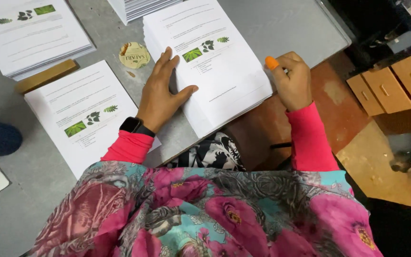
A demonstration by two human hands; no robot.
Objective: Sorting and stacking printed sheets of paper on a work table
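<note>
The left hand (pixel 160 93) lies flat and spread on the paper stack (pixel 210 62), pinning it. The right hand (pixel 293 81), curled with an orange fingertip cover (pixel 271 62), grips the stack's edge. Judging by this, no sheet is lifted yet.

Looks like a small print/binding workshop, not an office. Evidence: grey worktable (pixel 262 19) loaded w/ several stacks of identical printed sheets, text plus green leaf pics. One stack (pixel 205 62) at 12 o'clock, another stack (pixel 24 33) at 10 o'clock, a third (pixel 79 114) at 9, a fourth (pixel 139 7) at the top edge. Wood block (pixel 46 76) lies betw. the left stacks. Round foil lid (pixel 134 54) sits on the bare tabletop. Orange rubber fingertip (pixel 271 62) on the right hand (pixel 293 81), the kind used for counting pages. Worn red-brown floor (pixel 338 104) at 3 o'clock, plain wooden boxes (pixel 388 88) at 2 o'clock.
</note>
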